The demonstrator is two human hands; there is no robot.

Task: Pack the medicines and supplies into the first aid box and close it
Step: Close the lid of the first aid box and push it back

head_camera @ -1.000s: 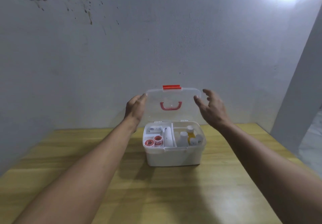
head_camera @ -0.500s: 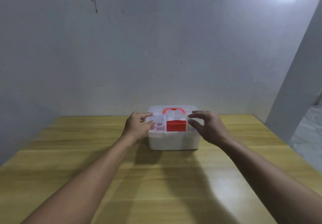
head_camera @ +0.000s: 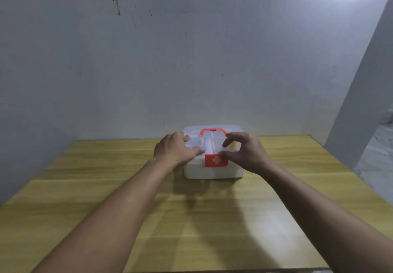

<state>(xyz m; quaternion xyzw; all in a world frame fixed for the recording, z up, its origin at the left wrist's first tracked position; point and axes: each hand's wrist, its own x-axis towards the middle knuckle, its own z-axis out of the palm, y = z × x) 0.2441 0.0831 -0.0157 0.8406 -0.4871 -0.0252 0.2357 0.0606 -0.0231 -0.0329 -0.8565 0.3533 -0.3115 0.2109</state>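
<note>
The white first aid box (head_camera: 195,170) stands at the far middle of the wooden table (head_camera: 191,219). Its clear lid (head_camera: 212,143) lies down flat on it, with the red handle (head_camera: 212,132) folded on top. The red latch (head_camera: 215,160) with a white cross hangs down over the box's front. My left hand (head_camera: 173,151) rests on the lid's left part, thumb stretched toward the latch. My right hand (head_camera: 246,153) is at the lid's right front, thumb touching the latch's upper right corner and fingers arched above the lid. Packed items show only as blurs through the lid.
A grey wall rises right behind the table. A pillar stands at the right, with floor visible beyond the table's right edge. Bright light glares from the top right corner.
The lid went from upright to flat on the box. The red latch swung down over the front. Both hands came down with the lid and moved inward toward the latch.
</note>
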